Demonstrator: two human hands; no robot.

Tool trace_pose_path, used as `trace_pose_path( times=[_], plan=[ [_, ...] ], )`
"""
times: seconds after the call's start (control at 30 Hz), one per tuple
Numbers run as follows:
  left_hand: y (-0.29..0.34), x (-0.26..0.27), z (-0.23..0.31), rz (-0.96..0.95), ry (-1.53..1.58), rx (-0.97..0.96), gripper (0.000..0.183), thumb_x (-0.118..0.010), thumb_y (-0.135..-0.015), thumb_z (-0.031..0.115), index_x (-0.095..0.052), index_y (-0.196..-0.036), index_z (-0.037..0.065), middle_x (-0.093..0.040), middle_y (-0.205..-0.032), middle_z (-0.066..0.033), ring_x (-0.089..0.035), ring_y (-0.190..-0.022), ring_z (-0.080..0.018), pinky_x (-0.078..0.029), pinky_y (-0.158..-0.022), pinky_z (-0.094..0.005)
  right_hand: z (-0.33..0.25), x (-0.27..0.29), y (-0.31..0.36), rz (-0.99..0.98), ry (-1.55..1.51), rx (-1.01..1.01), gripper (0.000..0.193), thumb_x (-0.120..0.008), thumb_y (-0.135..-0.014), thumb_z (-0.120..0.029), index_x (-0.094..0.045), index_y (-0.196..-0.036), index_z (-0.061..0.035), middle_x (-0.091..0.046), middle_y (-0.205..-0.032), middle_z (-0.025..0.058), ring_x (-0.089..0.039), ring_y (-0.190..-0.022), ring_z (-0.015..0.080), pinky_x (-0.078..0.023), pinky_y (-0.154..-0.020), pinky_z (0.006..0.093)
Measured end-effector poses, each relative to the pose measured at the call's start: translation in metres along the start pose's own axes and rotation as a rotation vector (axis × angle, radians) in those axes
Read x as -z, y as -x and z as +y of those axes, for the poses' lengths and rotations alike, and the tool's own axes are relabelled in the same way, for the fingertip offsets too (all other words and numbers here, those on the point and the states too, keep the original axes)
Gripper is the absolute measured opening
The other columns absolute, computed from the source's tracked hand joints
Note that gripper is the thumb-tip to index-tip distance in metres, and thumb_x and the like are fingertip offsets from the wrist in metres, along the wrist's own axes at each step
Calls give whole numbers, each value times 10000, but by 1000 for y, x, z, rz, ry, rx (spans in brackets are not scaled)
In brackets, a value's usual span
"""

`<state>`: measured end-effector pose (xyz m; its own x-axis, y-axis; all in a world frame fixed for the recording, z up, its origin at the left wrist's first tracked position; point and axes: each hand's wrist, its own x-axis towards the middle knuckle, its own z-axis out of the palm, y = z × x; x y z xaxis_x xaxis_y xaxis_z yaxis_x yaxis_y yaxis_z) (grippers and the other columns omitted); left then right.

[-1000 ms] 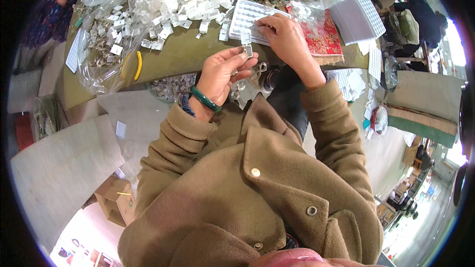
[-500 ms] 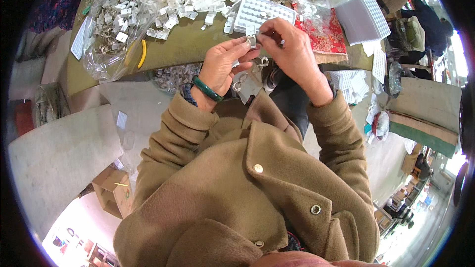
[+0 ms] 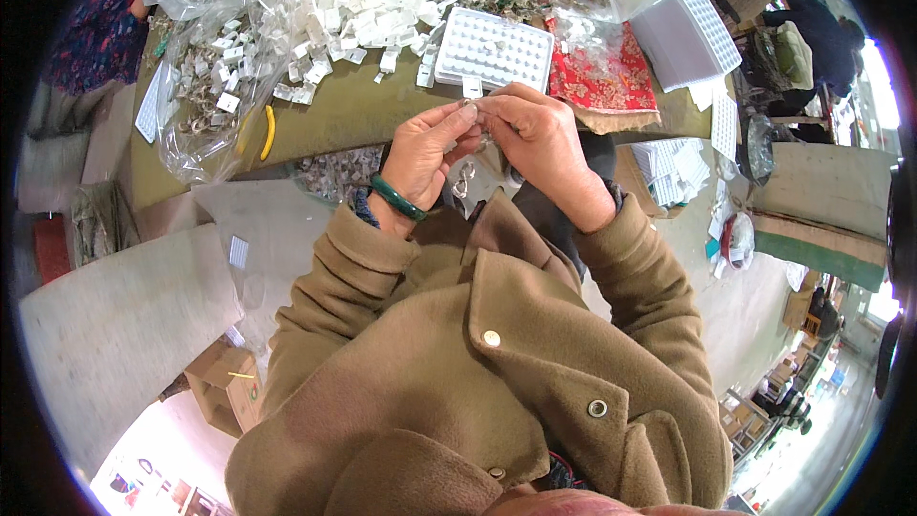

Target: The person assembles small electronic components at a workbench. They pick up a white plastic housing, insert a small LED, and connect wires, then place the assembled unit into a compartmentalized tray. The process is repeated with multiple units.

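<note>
Head view shows the left hand (image 3: 420, 155) and right hand (image 3: 535, 134) pinched together on a tiny metal piece (image 3: 470, 107) at twelve o'clock, just below the white grid tray (image 3: 492, 46); a slipped pinch could drop it into the lap.

Olive-brown buttoned coat (image 3: 497, 373), green bangle (image 3: 396, 199)
</note>
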<state>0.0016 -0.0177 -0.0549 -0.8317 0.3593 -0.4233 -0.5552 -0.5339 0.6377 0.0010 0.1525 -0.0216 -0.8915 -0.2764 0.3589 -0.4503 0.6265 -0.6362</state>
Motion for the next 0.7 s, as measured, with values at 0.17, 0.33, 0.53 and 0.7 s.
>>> trace_pose_path(
  times=[0.17,0.33,0.53,0.7],
  plan=[
    [-4,-4,9,60,-89,29,198,-612,-949,183,-658,-1082,43,-677,-912,5,-606,-765,-35,-497,-627,-166,27,9,-26,134,-285,-361,192,-603,-944,-137,-702,-1037,-2,-688,-848,49,-606,-640,81,-499,-591,229],
    [-8,-8,9,51,-154,-25,213,-588,-967,236,-660,-1047,52,-690,-926,-19,-599,-737,-26,-428,-532,-167,53,-2,-50,152,326,-72,203,-586,-848,-60,-651,-1040,-66,-612,-898,152,-626,-760,393,-526,-631,449],
    [-4,-7,7,78,-113,9,207,-584,-969,216,-650,-1072,49,-702,-1022,-47,-645,-838,-46,-482,-593,-168,56,-7,-50,83,389,-121,124,-613,-866,-106,-650,-983,-93,-597,-862,137,-626,-776,374,-510,-653,443],
    [-1,-6,8,17,-45,-13,217,-590,-957,179,-636,-1112,36,-693,-1085,-67,-661,-919,-79,-531,-709,-193,45,7,-46,145,18,-155,113,-639,-841,-58,-644,-948,-22,-650,-866,101,-643,-762,251,-517,-680,343]
  ],
)
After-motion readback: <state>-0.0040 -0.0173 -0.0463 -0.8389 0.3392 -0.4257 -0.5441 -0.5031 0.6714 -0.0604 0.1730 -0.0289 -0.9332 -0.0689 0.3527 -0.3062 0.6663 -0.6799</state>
